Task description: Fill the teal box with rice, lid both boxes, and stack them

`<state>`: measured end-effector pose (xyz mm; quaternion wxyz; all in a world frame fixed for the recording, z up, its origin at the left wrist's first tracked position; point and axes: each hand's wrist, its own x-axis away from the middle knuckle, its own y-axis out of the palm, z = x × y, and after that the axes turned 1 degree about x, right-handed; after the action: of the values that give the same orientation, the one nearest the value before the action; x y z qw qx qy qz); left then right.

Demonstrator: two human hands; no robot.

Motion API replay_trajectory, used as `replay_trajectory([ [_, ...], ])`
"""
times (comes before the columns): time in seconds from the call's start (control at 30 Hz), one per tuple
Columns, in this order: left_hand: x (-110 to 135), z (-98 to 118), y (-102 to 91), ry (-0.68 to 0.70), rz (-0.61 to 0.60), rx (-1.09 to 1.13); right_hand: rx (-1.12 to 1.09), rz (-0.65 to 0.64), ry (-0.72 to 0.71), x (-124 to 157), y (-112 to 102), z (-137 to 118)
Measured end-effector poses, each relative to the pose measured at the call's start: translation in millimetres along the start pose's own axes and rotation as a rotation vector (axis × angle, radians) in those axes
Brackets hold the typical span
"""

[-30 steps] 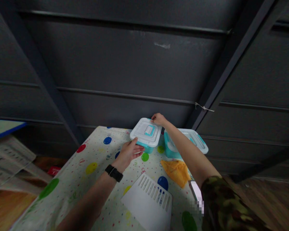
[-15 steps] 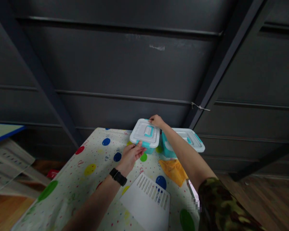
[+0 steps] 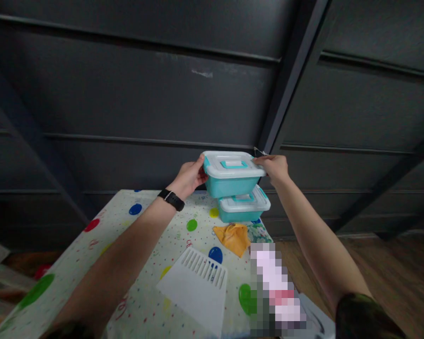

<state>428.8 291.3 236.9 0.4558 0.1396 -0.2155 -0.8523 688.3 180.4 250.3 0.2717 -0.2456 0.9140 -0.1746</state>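
Note:
Between both hands is a teal storage box (image 3: 233, 186) with a white lid and a teal-edged handle. My left hand (image 3: 191, 176) grips its left end, and my right hand (image 3: 276, 168) grips the right end at the lid's edge. The held box is above and partly in front of a second teal box (image 3: 245, 205) with a white lid, which stands on the table. Whether the two boxes touch, I cannot tell. Fingers of the left hand are partly hidden behind the box's end.
The table wears a balloon-print cloth (image 3: 176, 235). On it lie an orange cloth (image 3: 233, 239) and a white slotted board (image 3: 198, 287). A blurred-out patch covers something at the right edge. A dark panelled wall (image 3: 155, 108) rises behind the table.
The held box has gone up and right from the table, turned lengthwise, over the second box. My hands now grip its two ends. The view has shifted right.

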Motion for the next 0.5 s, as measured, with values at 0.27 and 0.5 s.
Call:
replay_trajectory([
  [0.27, -9.2, -41.5, 17.4, -0.202, -0.039, -0.213, 0.028, 0.048, 0.180, 38.4, -42.8, 41.4],
  [0.5, 30.2, -56.9, 20.3, -0.346, 0.015, -0.204, -0.355, -0.472, 0.367, 65.4, -45.7, 48.2],
])
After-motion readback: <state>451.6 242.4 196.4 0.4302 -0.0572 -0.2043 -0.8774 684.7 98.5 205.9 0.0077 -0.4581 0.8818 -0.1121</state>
